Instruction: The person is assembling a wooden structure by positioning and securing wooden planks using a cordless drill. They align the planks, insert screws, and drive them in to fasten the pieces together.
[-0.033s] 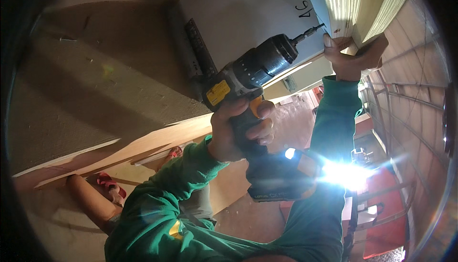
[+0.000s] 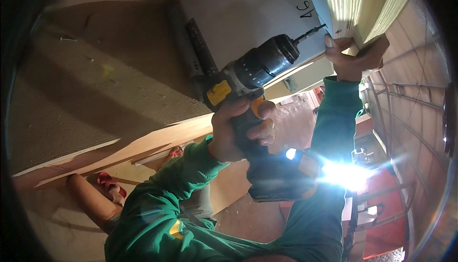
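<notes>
My left hand (image 2: 238, 131) wraps round the grip of a cordless drill (image 2: 265, 64), a finger at its yellow trigger. The drill tilts up to the right, its work light glaring at the battery end. In the chuck sits a thin bit (image 2: 310, 34), its tip close to the corner where a white panel (image 2: 238, 16) meets an upright wooden board (image 2: 377, 7). Whether the tip touches, I cannot tell. Just right of the tip, my right hand (image 2: 358, 59) grips the board's lower end, thumb on the near side; its other fingers are partly hidden.
A dark metal rail (image 2: 201, 47) runs along the white panel. A broad brown wooden panel (image 2: 95, 81) with scattered bits on it fills the left. Someone's bare leg (image 2: 90, 200) and red sandal show below it. Metal racking (image 2: 405, 90) and a red surface (image 2: 386, 214) are at the right.
</notes>
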Motion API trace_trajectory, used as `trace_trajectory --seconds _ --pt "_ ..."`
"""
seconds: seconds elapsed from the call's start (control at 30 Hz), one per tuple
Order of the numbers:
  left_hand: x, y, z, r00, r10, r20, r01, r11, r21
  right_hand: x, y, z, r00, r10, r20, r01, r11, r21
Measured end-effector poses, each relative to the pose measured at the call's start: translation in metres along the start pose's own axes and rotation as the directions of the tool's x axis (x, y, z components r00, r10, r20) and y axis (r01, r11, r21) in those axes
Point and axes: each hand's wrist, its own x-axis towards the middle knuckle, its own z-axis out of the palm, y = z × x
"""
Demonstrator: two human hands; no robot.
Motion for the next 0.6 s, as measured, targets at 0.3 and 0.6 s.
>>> trace_trajectory --seconds 0.3,0.6 --pt "0.003 0.007 0.002 0.998 -0.035 0.05 0.038 0.998 -0.053 0.001 0.012 0.004 0.997 -0.061 -0.042 0.06 0.998 -0.024" --pt "0.008 0.006 0.009 0.999 -0.031 0.039 0.032 0.999 -0.018 -0.005 0.021 -0.001 0.994 -0.111 0.0 0.108 0.971 -0.213"
